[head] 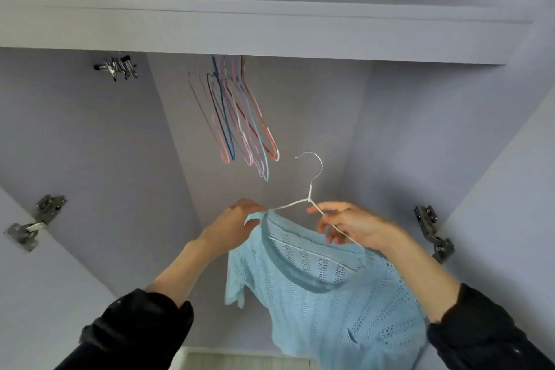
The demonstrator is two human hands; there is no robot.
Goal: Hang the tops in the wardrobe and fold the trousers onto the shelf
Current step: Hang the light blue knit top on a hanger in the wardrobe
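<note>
Holding one pale-blue openwork knit top (327,288) on one thin white wire hanger (310,189) before the open wardrobe (300,105), the left hand (231,227) pinches its shoulder, the right hand (348,225) closes round the hanger's arm; several coloured wire hangers (240,117) hang above.

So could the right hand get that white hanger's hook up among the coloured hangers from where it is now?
Probably yes. The right hand grips the white hanger by its arm, hook free and pointing up. Open space lies between it and the coloured hangers. The rail itself is hidden behind the wardrobe's top panel.
</note>
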